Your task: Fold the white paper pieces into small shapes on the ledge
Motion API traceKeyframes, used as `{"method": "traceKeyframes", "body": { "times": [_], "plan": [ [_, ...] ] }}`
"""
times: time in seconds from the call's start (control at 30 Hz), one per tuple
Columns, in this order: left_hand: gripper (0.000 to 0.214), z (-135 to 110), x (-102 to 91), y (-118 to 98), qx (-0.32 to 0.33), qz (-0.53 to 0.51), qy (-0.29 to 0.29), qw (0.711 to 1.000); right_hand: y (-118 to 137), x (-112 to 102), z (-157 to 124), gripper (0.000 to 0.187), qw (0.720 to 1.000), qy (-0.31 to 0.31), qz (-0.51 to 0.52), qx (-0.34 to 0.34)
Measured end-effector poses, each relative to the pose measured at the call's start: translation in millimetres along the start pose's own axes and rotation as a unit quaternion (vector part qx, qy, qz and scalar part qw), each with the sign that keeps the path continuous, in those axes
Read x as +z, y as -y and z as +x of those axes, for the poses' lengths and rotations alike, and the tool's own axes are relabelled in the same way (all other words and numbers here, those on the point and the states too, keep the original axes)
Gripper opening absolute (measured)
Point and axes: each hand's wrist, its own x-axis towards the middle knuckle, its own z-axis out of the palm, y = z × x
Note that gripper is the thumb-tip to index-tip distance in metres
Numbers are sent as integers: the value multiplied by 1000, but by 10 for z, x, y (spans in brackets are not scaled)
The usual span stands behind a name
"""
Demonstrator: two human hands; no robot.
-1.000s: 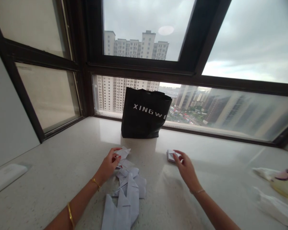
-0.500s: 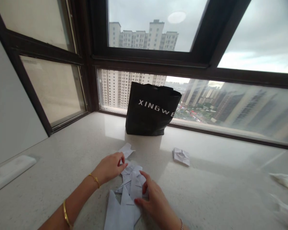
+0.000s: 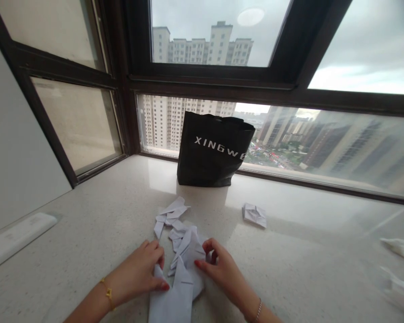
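A pile of folded white paper shapes [image 3: 179,237] lies on the pale stone ledge [image 3: 87,224] in front of me. The nearest piece, a long folded white paper [image 3: 175,298], sits between my hands. My left hand [image 3: 139,271] presses on its left edge with curled fingers. My right hand [image 3: 220,269] pinches the paper's right side with thumb and fingers. A separate small folded paper [image 3: 255,214] rests alone further right.
A black bag [image 3: 213,150] with white lettering stands at the back against the dark-framed window [image 3: 205,85]. A white flat object [image 3: 15,235] lies at the far left. Pale wrapped items [image 3: 400,264] sit at the right edge.
My right hand left the small folded paper at the right and came back to the pile. My left hand drew back from the far papers; both now hold the nearest paper.
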Motion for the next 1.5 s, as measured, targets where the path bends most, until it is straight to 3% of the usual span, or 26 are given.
{"method": "traceKeyframes", "body": {
  "times": [0.13,0.3,0.4,0.5,0.6,0.73,0.8,0.9,1.0,1.1,1.2,1.37,1.5],
  "plan": [
    [16,70,-47,67,-15,-139,-13,990,-9,-243,33,24,992,-30,118,-3],
    [33,113,-170,-47,29,-267,-80,960,129,-580,-93,33,963,-139,232,-5],
    [36,144,-147,-238,79,-324,-121,935,238,-577,-241,37,952,-58,300,27],
    [39,164,-30,-432,113,-367,-85,920,302,-444,-350,36,967,48,251,18],
    [46,144,102,-536,143,-398,-37,905,308,-317,-376,34,983,38,177,-4],
    [51,76,185,-557,172,-383,-4,908,248,-223,-337,38,979,9,204,-3],
    [51,50,188,-553,171,-343,-10,924,207,-196,-323,43,977,15,214,-4],
    [53,40,173,-508,154,-261,-23,953,130,-204,-316,40,989,19,147,-6],
    [49,55,170,-379,96,-181,-51,977,27,-289,-305,42,994,-3,106,8],
    [43,57,218,-212,8,-72,-82,994,-70,-395,-287,43,988,-4,149,31],
    [32,37,309,-113,-17,-20,-50,998,-105,-431,-291,46,981,17,186,56],
    [19,52,370,-159,9,-116,-23,993,-43,-332,-372,48,972,75,213,68],
    [28,82,332,-273,24,-314,23,949,30,-235,-438,47,966,108,225,67]
  ]
}}
